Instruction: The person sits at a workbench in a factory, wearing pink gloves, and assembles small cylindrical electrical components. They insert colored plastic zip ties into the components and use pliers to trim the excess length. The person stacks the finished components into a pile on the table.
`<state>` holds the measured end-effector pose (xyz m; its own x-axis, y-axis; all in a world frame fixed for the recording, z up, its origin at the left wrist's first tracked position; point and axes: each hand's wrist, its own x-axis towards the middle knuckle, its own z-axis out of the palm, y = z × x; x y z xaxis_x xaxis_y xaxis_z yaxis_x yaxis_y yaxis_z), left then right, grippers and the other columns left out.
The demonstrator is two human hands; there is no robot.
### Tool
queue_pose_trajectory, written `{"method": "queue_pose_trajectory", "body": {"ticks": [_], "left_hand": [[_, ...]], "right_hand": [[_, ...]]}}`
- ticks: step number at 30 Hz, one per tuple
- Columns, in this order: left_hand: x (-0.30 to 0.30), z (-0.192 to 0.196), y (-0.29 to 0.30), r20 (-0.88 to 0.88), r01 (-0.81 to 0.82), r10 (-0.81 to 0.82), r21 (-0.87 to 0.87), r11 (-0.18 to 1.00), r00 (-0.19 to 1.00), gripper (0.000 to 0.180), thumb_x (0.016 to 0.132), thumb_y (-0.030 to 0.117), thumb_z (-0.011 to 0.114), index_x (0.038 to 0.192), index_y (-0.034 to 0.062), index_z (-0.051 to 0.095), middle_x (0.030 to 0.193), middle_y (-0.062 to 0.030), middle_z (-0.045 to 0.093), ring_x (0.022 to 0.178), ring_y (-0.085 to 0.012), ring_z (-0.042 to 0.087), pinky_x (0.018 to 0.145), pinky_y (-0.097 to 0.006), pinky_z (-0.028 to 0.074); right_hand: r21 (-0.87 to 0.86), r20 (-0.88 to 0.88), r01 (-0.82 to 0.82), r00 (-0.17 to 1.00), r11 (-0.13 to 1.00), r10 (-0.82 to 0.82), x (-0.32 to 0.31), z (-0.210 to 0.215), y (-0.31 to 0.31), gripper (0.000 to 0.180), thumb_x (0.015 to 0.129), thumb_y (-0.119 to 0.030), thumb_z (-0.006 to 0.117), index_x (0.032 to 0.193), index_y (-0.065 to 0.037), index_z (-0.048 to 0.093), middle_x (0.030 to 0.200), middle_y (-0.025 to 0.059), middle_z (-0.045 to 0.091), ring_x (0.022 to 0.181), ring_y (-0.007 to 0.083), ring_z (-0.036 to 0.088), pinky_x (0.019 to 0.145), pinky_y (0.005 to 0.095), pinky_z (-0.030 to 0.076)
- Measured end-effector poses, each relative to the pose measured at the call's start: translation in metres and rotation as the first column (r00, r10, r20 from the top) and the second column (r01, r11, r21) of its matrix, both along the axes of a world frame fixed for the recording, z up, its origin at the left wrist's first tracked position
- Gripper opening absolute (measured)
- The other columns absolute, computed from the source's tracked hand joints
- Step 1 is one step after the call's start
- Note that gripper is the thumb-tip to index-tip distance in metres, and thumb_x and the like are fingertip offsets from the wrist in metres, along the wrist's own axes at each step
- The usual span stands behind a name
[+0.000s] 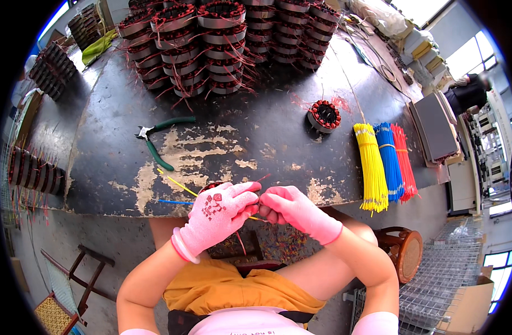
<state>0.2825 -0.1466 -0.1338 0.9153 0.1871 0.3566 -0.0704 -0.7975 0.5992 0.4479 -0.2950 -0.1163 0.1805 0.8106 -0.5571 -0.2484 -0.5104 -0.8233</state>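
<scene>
Both my hands wear pink gloves and meet at the table's front edge. My left hand (221,214) is closed over a ring-shaped motor stator (212,186), mostly hidden beneath it. From under that hand a yellow wire (179,183) and a blue wire (174,202) stick out to the left. The fingers of my right hand (298,212) are pinched together against the left fingertips; what they hold is too small to make out. A short yellow wire end (258,219) shows just below the fingertips.
Green-handled cutting pliers (146,133) lie open beyond my left hand. A single stator (325,116) stands farther right, beside yellow (371,167), blue (390,162) and red (402,162) wire bundles. Tall stator stacks (221,50) line the back. A wooden stool (406,254) is at right.
</scene>
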Motion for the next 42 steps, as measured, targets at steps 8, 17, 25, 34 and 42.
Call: {"method": "queue_pose_trajectory", "body": {"ticks": [8,17,25,34,42], "left_hand": [[0.000,0.003,-0.001,-0.013,-0.014,0.013,-0.033,0.999,1.000,0.018,0.083,0.010,0.072,0.100,0.0091,0.068,0.125,-0.0057,0.070,0.094,-0.0286,0.070,0.083,-0.040,0.055],[0.000,0.002,-0.001,-0.023,-0.022,0.021,-0.033,0.999,1.000,0.018,0.082,0.008,0.071,0.100,0.0098,0.068,0.124,-0.0061,0.071,0.095,-0.0281,0.071,0.083,-0.040,0.054],[0.001,0.001,-0.002,-0.010,-0.037,0.036,-0.029,0.999,0.999,0.018,0.082,0.007,0.070,0.100,0.0102,0.068,0.121,-0.0063,0.072,0.095,-0.0282,0.071,0.084,-0.040,0.054],[0.001,-0.001,0.000,0.002,-0.022,0.022,-0.035,0.999,1.000,0.017,0.083,0.009,0.072,0.099,0.0106,0.068,0.121,-0.0059,0.072,0.094,-0.0282,0.071,0.084,-0.040,0.054],[0.001,0.002,-0.002,-0.010,-0.001,0.000,-0.050,0.999,1.000,0.017,0.082,0.010,0.073,0.098,0.0113,0.068,0.120,-0.0051,0.072,0.092,-0.0273,0.071,0.081,-0.040,0.054]], "right_hand": [[0.214,0.962,-0.420,-0.066,0.882,-0.265,-0.012,0.009,-0.012,0.036,0.082,-0.031,0.078,0.111,-0.013,0.067,0.088,0.0004,0.064,0.078,0.0231,0.063,0.067,0.0346,0.049],[0.052,0.090,0.071,0.993,0.996,-0.076,-0.015,-0.005,-0.007,0.021,0.100,-0.021,0.056,0.098,-0.004,0.068,0.078,0.0017,0.067,0.064,0.0046,0.052,0.055,0.0259,0.043],[-0.047,0.954,-0.525,-0.276,0.850,-0.118,0.003,0.003,-0.007,0.019,0.082,-0.025,0.071,0.094,-0.015,0.060,0.084,0.0002,0.054,0.082,0.0183,0.060,0.072,0.0346,0.047],[0.177,0.359,-0.071,0.933,0.982,0.003,-0.007,-0.008,-0.005,0.023,0.099,-0.021,0.058,0.090,-0.003,0.068,0.080,0.0038,0.070,0.068,0.0143,0.062,0.058,0.0278,0.045],[0.097,0.150,0.188,0.968,0.977,-0.201,0.006,-0.002,-0.027,0.031,0.104,-0.031,0.056,0.096,-0.005,0.069,0.090,0.0004,0.070,0.073,0.0054,0.059,0.062,0.0211,0.043]]}}
